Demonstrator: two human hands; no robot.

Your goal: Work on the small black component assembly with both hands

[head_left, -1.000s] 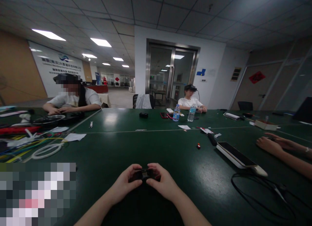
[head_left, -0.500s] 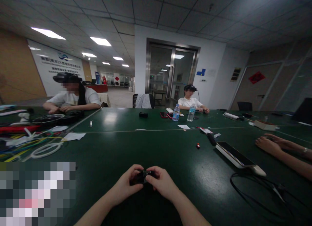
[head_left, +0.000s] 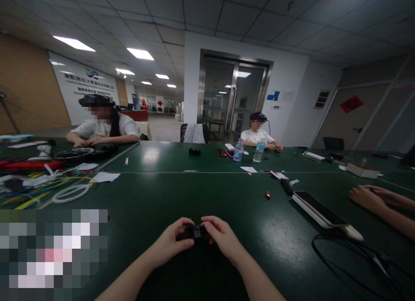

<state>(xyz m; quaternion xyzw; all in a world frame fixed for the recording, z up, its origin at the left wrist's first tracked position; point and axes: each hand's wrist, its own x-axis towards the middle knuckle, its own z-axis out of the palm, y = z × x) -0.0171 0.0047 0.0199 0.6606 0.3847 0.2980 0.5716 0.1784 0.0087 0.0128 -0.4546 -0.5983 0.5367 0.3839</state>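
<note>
A small black object (head_left: 197, 232) with a lighter grey patch in its middle is held between my hands, just above the near side of the table. My left hand (head_left: 173, 240) grips its left end, thumb below and fingers above. On the right end, my right hand (head_left: 223, 239) has its thumb and fingertips closed, with the index finger arched over the top. The fingers cover both ends, so the exact kind of thing cannot be made out.
The green table (head_left: 155, 197) carries tangled cables and a white coil (head_left: 71, 193) at left. On the right are a white device with a dark screen (head_left: 319, 208), a black cable (head_left: 316, 249), bottles (head_left: 238, 150) and a co-worker's hands (head_left: 369, 197). Two people sit opposite.
My right thumb has moved off the middle of the black object, leaving more of it showing. The whole view has shifted slightly, so the surroundings appear further right.
</note>
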